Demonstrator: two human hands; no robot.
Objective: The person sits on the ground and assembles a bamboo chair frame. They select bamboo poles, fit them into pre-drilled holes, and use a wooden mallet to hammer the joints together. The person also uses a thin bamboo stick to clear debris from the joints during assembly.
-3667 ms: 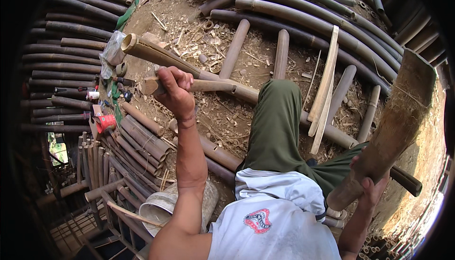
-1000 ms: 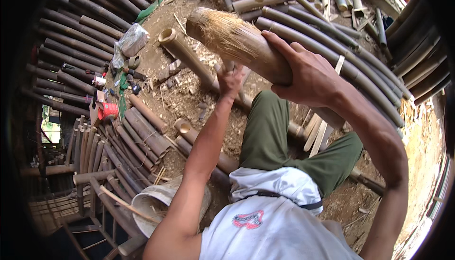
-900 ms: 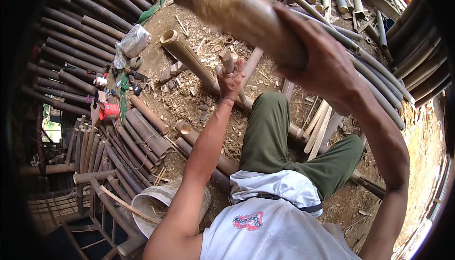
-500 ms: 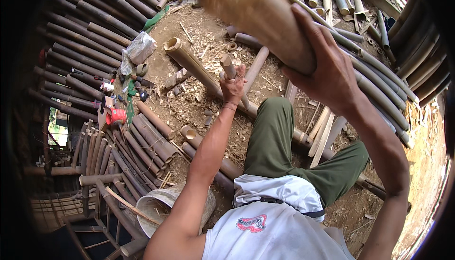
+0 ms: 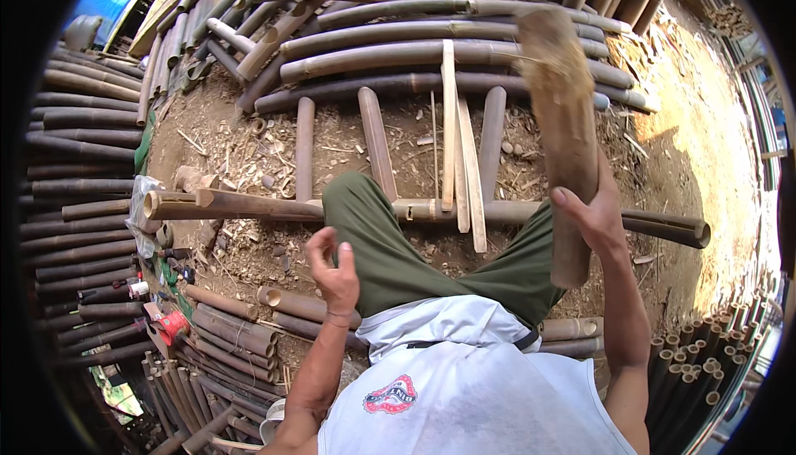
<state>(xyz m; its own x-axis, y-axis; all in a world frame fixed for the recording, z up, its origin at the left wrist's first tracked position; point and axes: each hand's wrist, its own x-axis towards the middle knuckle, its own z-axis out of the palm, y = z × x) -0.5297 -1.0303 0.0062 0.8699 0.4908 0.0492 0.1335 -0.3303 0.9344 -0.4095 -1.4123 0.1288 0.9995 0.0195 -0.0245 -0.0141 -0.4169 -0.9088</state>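
Note:
My right hand (image 5: 595, 216) grips a thick wooden club (image 5: 564, 128) with a frayed top end, held upright over my right thigh. My left hand (image 5: 333, 266) hovers empty with curled, parted fingers above my left knee. A long bamboo pole (image 5: 249, 205) lies across the ground under my legs, its open end at the left. A small wooden-handled tool (image 5: 192, 180) rests against that pole near its left end. Split bamboo slats (image 5: 458, 152) lean over the pole between my knees.
Stacks of dark bamboo poles (image 5: 79, 181) line the left side and the far side (image 5: 398, 41). Short bamboo pieces (image 5: 375, 136) lie on the chip-strewn dirt. Small bottles and a red object (image 5: 170, 325) sit at lower left. Bamboo ends (image 5: 713, 364) stand at lower right.
My left hand let go of the small tool on the pole and drew back toward my knee. My right hand swung the club from overhead to upright at my right.

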